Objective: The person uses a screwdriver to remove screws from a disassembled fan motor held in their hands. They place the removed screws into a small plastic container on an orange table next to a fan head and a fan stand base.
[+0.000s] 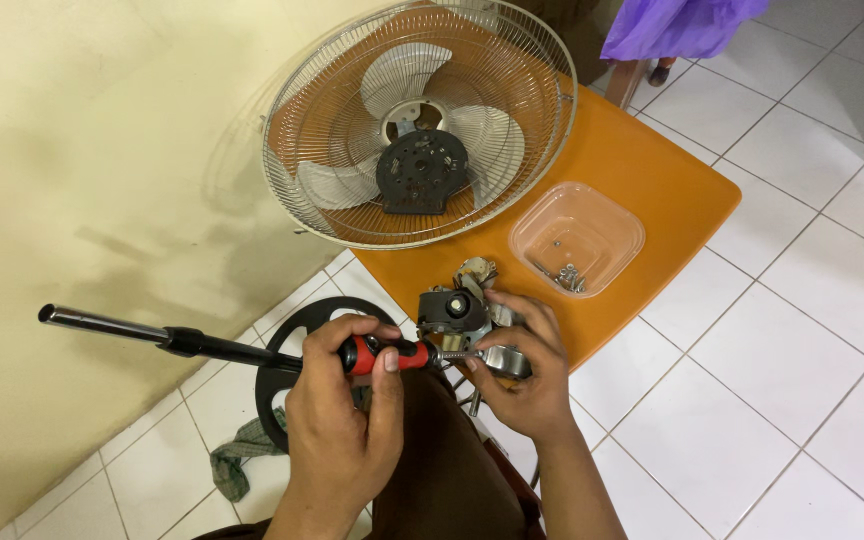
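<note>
Seen from the head camera, the person's left hand (347,400) is wrapped tight around a red-and-black screwdriver (392,355), thumb pressed along the handle, its shaft pointing right into a small fan motor assembly (457,315). That dark motor unit sits directly off the screwdriver's tip, clasped from the far side by the right hand (524,370), whose fingers curl closed around its metal parts at the near edge of an orange table (652,190). Beyond the two grips, farther along the table, stands a clear plastic container (577,235) with a few screws (567,275) in it, and past that leans a caged fan head (417,120). Left of the gripping hand, a black pole (152,335) runs over a round fan base (287,350) on the white tiled floor (802,380).
</note>
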